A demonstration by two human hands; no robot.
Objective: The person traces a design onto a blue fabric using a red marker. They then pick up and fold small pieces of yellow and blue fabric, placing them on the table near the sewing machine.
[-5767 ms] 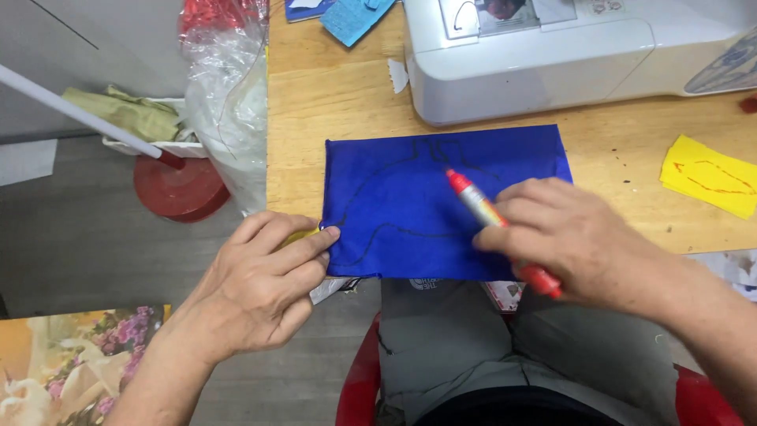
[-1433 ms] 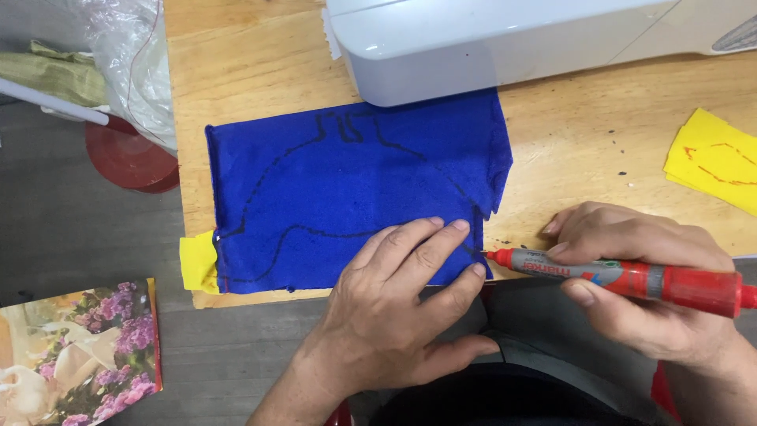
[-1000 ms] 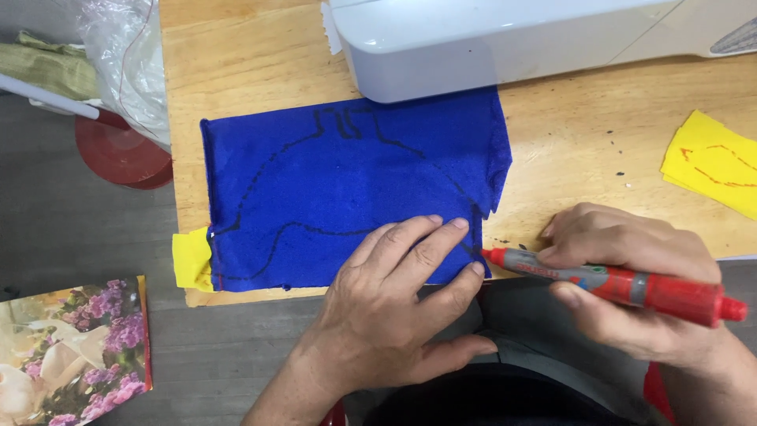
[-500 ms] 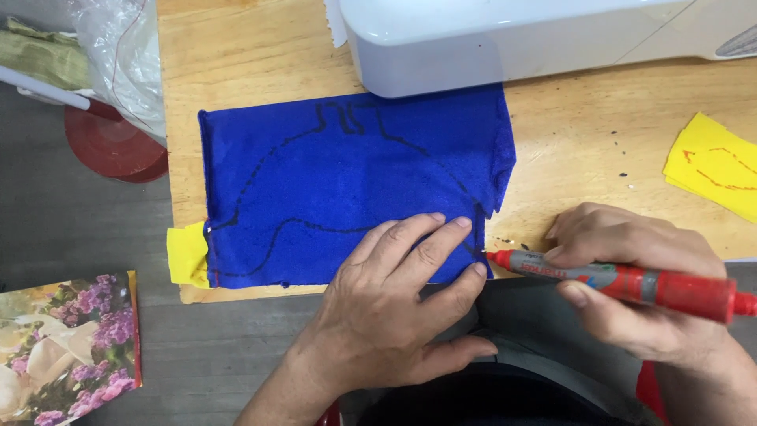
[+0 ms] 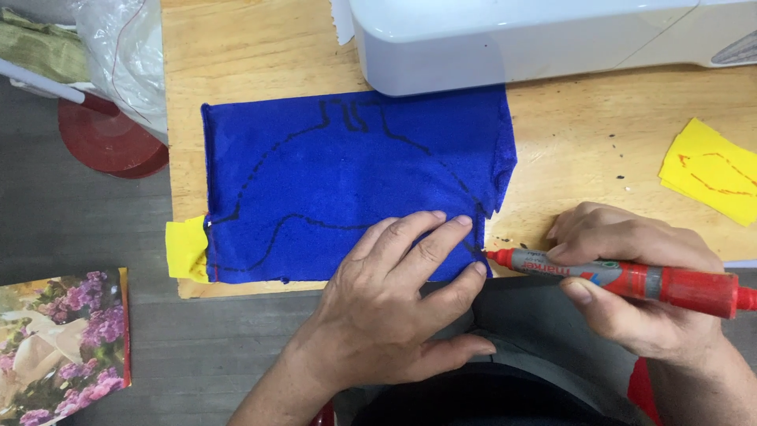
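The left hand (image 5: 386,304) lies flat, fingers spread, on the blue cloth (image 5: 347,189). The right hand (image 5: 639,288) grips a red marker (image 5: 623,278) at the cloth's corner, near the table (image 5: 583,150) edge.

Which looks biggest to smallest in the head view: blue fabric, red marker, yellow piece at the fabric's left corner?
1. blue fabric, by far the largest.
2. red marker in the right hand, long but thin.
3. yellow piece, partly hidden under the fabric, so its full size is unsure.
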